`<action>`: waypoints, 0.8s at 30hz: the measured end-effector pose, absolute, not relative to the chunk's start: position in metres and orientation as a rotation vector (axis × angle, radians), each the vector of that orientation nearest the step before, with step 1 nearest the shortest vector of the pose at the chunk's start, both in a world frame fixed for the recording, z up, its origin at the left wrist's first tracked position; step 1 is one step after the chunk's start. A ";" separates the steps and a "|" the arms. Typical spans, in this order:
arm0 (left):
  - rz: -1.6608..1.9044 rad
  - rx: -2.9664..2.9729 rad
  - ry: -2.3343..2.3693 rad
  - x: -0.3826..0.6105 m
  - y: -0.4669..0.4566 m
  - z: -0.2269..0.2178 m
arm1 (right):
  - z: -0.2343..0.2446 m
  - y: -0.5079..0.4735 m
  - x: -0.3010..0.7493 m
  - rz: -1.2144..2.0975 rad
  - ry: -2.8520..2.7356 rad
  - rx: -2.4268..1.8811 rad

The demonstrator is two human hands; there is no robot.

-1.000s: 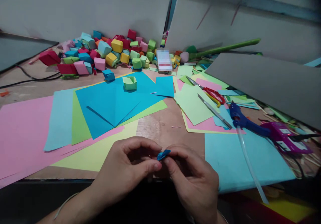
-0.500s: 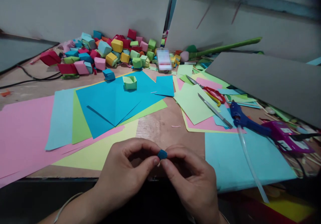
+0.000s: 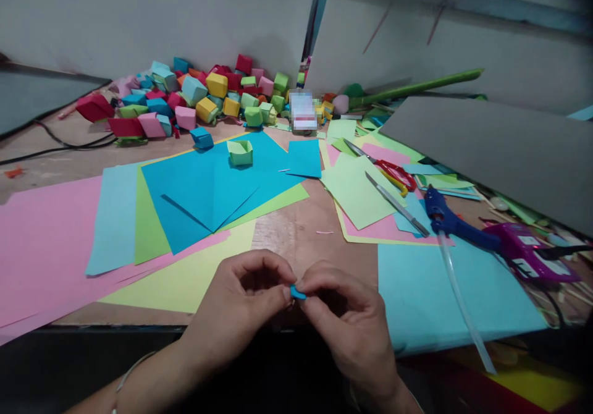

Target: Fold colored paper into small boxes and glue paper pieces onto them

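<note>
A tiny blue paper piece [image 3: 297, 292] is pinched between the fingertips of both hands, just above the table's near edge. My left hand [image 3: 236, 315] grips it from the left with thumb and forefinger. My right hand [image 3: 352, 324] grips it from the right the same way. Most of the piece is hidden by the fingers. Behind the hands lie a large blue paper sheet [image 3: 208, 185] with creases, and pink, green and yellow sheets under it.
A heap of folded paper cubes [image 3: 194, 96] fills the back left. Red-handled scissors [image 3: 393, 176], a metal blade [image 3: 396, 204] and a blue glue gun [image 3: 451, 225] lie at right, near a grey board [image 3: 500, 148]. A light blue sheet [image 3: 445, 290] overhangs the front edge. Black cables run at far left.
The blue paper piece has been worked smaller between the fingertips, from a sticking-out strip to a small wad. Both hands stayed together near the table's front edge.
</note>
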State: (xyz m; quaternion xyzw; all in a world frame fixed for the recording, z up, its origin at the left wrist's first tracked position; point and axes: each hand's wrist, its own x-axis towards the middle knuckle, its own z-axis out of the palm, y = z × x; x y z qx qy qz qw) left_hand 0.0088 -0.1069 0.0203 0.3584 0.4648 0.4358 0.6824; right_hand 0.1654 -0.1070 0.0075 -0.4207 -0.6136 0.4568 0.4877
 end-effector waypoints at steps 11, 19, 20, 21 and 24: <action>0.937 0.799 1.032 0.006 -0.107 0.021 | 0.015 -0.104 0.173 0.994 -1.683 -1.025; 0.911 0.888 1.137 0.007 -0.104 0.025 | 0.015 -0.106 0.170 0.990 -1.668 -1.051; 0.926 0.898 1.165 0.008 -0.104 0.026 | 0.015 -0.106 0.170 1.018 -1.642 -1.065; 0.941 0.910 1.192 0.009 -0.105 0.028 | 0.015 -0.107 0.169 1.052 -1.609 -1.092; 0.980 0.960 1.278 0.010 -0.107 0.030 | 0.013 -0.107 0.168 1.100 -1.574 -1.175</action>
